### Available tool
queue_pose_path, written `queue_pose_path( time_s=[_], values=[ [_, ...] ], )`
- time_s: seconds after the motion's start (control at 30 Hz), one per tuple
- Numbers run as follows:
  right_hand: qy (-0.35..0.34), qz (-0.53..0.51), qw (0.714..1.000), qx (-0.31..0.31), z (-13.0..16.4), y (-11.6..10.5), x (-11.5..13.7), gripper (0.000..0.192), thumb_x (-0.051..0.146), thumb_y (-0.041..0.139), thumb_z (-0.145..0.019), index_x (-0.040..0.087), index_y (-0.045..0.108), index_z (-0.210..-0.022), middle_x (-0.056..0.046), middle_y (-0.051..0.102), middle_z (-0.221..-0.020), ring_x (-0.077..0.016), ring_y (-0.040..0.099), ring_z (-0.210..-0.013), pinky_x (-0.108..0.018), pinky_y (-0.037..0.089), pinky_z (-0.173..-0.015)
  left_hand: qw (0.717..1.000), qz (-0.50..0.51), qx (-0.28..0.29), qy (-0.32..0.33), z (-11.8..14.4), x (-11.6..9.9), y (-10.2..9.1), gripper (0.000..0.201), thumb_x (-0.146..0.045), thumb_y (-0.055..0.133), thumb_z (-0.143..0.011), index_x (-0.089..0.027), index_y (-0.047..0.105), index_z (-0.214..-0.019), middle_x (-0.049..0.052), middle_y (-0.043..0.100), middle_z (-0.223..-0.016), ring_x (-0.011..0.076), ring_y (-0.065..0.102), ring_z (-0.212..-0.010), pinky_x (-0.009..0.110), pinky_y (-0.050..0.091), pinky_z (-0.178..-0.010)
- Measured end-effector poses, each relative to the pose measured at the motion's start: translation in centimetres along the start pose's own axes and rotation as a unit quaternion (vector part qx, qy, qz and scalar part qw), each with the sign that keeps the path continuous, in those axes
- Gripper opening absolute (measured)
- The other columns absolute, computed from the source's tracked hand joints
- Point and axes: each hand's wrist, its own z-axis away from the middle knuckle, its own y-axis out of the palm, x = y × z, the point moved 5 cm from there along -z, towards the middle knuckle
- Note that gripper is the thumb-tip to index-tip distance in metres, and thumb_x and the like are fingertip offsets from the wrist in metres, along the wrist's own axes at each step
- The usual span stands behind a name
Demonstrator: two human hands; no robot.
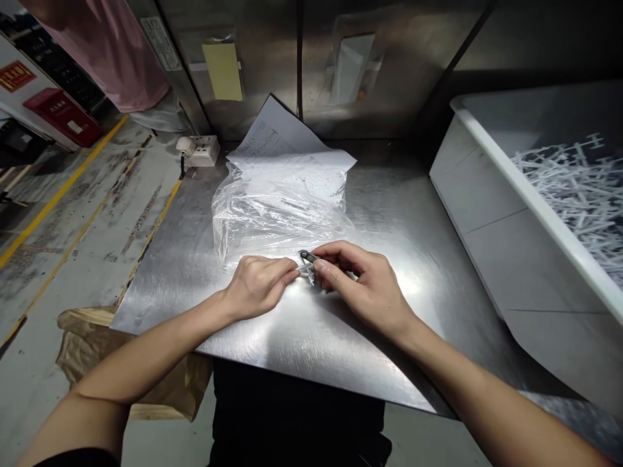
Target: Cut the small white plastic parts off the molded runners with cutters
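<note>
Over the middle of the metal table [389,214], my two hands meet fingertip to fingertip. My left hand [260,285] is closed, pinching a small white plastic piece [306,269] with thin branching arms. Between the thumb and fingers of my right hand [365,279] is a small dark metal tool that looks like a nail clipper [306,255], its rounded end against or just above the white piece. My fingers cover part of both. Just beyond them lies a clear plastic bag [277,214] with small white bits in it.
Printed paper [272,133] lies partly under the bag. A large pale bin [487,207] of white branching plastic pieces [574,201] stands on the right. A power socket block [204,150] sits at the back left. A brown paper bag [87,350] is below the left edge. A person in pink [117,58] stands far left.
</note>
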Motion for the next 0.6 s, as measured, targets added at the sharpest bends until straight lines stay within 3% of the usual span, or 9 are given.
queue_pose_path(
  time_s=[0.37, 0.5, 0.6],
  values=[
    [-0.003, 0.014, 1.0, 0.008, 0.1, 0.1, 0.2, 0.018, 0.041, 0.075, -0.107, 0.025, 0.082, -0.108, -0.003, 0.081, -0.089, -0.0217, 0.074, -0.078, -0.037, 0.053, -0.07, 0.999, -0.024, -0.001, 0.021, 0.0, -0.2, 0.1, 0.025, -0.027, 0.052, -0.118, -0.02, 0.069, -0.1, 0.0, 0.073, -0.074, 0.0149, 0.067, -0.062, 0.029, 0.041, -0.06],
    [0.015, -0.024, 1.0, -0.001, 0.0, 0.4, -0.4, 0.019, 0.04, 0.075, -0.105, 0.023, 0.082, -0.105, -0.004, 0.08, -0.088, -0.0211, 0.073, -0.078, -0.035, 0.052, -0.066, 0.998, -0.042, -0.012, 0.043, 0.0, -0.6, 0.2, 0.023, -0.024, 0.054, -0.117, -0.019, 0.07, -0.1, 0.0, 0.074, -0.076, 0.0158, 0.07, -0.063, 0.03, 0.044, -0.061],
    [0.039, -0.069, 0.997, -0.006, -0.3, 0.5, -1.1, 0.023, 0.043, 0.076, -0.103, 0.021, 0.081, -0.103, -0.003, 0.076, -0.081, -0.0178, 0.067, -0.068, -0.032, 0.049, -0.059, 0.998, -0.034, -0.029, 0.043, 0.0, -0.7, 0.2, 0.017, -0.025, 0.057, -0.117, -0.019, 0.072, -0.111, 0.001, 0.08, -0.084, 0.0157, 0.074, -0.067, 0.029, 0.048, -0.063]
  ],
)
